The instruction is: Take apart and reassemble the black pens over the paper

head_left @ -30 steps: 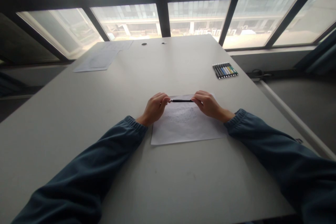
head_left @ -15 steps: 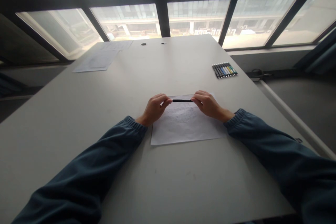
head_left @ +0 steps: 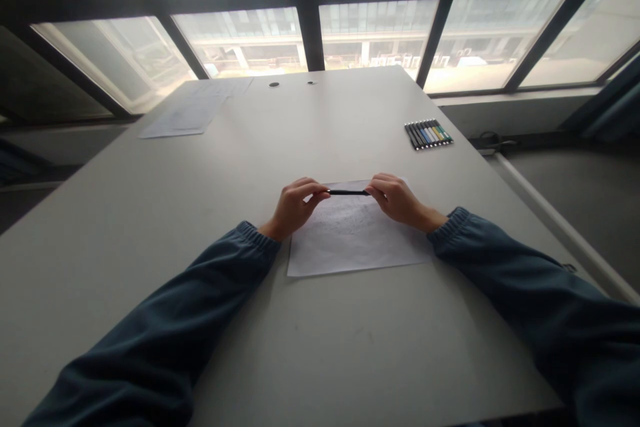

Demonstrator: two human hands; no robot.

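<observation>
A thin black pen (head_left: 349,192) is held level just above a white sheet of paper (head_left: 353,243) with a faint drawing on it. My left hand (head_left: 294,207) pinches the pen's left end with curled fingers. My right hand (head_left: 397,198) grips the right end the same way. Both hands rest over the far edge of the sheet, in the middle of the grey table (head_left: 250,167).
A row of several coloured pens (head_left: 429,133) lies at the table's right edge. Loose sheets of paper (head_left: 195,110) lie at the far left. Two small round holes (head_left: 274,84) sit near the far edge. Large windows stand behind the table.
My left fingers have shifted slightly along the pen's left end. The pen, paper and right hand stay in place.
</observation>
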